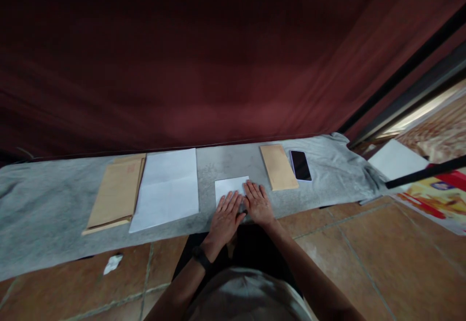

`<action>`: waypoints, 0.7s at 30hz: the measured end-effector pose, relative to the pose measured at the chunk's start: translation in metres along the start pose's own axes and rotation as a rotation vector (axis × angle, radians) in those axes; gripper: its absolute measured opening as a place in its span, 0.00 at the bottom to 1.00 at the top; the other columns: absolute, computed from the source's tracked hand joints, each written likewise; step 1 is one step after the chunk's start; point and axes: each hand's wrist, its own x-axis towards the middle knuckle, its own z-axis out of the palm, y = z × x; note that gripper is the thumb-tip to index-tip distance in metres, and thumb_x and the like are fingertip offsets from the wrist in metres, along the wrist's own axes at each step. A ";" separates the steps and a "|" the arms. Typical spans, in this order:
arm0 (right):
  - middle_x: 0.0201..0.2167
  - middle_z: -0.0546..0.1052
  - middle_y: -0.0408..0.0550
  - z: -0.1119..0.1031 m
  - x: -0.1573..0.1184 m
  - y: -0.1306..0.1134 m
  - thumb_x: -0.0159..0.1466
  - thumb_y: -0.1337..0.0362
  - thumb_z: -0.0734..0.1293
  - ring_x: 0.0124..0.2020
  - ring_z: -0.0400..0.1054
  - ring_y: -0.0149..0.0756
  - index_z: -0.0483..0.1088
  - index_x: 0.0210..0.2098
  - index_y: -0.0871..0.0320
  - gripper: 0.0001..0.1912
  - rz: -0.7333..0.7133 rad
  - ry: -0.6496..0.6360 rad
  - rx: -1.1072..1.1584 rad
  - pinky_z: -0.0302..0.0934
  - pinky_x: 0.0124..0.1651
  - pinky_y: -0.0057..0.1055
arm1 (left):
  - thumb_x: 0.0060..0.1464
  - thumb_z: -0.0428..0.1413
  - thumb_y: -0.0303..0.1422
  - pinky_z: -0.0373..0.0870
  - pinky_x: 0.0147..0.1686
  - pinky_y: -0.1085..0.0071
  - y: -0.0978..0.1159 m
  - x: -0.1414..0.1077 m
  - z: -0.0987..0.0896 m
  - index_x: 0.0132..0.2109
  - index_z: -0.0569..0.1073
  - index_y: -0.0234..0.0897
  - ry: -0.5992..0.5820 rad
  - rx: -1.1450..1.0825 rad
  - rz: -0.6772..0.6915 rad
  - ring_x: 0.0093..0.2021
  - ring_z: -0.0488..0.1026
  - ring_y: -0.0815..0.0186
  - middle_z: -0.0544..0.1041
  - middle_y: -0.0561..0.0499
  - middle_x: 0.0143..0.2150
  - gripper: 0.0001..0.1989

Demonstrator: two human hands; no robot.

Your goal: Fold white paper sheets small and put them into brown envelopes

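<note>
A small folded white sheet of paper (230, 184) lies on the grey cloth, close to its front edge. My left hand (226, 215) rests flat on the near left part of the paper, fingers stretched out. Over its right edge lies my right hand (257, 202), also flat with fingers extended. The two hands almost meet at the thumbs, and they cover the paper's near part. To the left is a stack of larger white paper (167, 187) with a faint crease across it. A brown envelope (278, 166) lies just right of my right hand.
A pile of brown envelopes (114, 192) sits left of the white stack. Beyond the single envelope lies a phone (301, 165). The grey cloth (43, 204) covers a narrow bench against a dark red curtain (218, 68). A colourful box (437, 194) and dark bars stand at right.
</note>
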 end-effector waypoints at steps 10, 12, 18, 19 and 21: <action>0.70 0.61 0.57 0.001 0.000 -0.002 0.74 0.60 0.57 0.70 0.56 0.48 0.51 0.73 0.59 0.30 0.018 0.020 -0.002 0.46 0.71 0.52 | 0.66 0.51 0.45 0.54 0.71 0.52 -0.015 -0.020 -0.005 0.71 0.59 0.36 0.009 0.028 -0.017 0.74 0.51 0.53 0.56 0.39 0.74 0.32; 0.70 0.61 0.56 0.000 0.000 -0.002 0.74 0.61 0.56 0.70 0.56 0.48 0.52 0.73 0.60 0.29 0.019 0.027 0.008 0.47 0.71 0.53 | 0.64 0.54 0.46 0.55 0.70 0.51 -0.013 -0.020 -0.007 0.71 0.60 0.40 0.008 0.026 -0.013 0.74 0.51 0.51 0.55 0.40 0.75 0.33; 0.70 0.62 0.52 -0.007 -0.002 -0.010 0.76 0.60 0.54 0.71 0.54 0.41 0.58 0.70 0.58 0.25 -0.131 -0.050 0.098 0.47 0.72 0.46 | 0.63 0.55 0.47 0.54 0.71 0.51 -0.012 -0.019 -0.010 0.68 0.65 0.40 -0.026 0.015 -0.008 0.75 0.50 0.50 0.53 0.39 0.75 0.31; 0.70 0.61 0.51 -0.008 -0.003 -0.011 0.76 0.60 0.55 0.71 0.54 0.40 0.58 0.70 0.57 0.25 -0.158 -0.069 0.102 0.47 0.73 0.46 | 0.64 0.54 0.47 0.53 0.71 0.51 -0.013 -0.019 -0.010 0.68 0.65 0.39 -0.029 0.012 -0.007 0.75 0.49 0.51 0.53 0.38 0.75 0.30; 0.71 0.60 0.52 -0.010 -0.007 -0.012 0.75 0.58 0.56 0.71 0.54 0.42 0.57 0.70 0.57 0.26 -0.166 -0.082 0.082 0.45 0.73 0.49 | 0.66 0.51 0.46 0.52 0.71 0.52 -0.015 -0.022 -0.010 0.70 0.62 0.38 -0.023 0.006 -0.008 0.75 0.49 0.53 0.53 0.39 0.75 0.30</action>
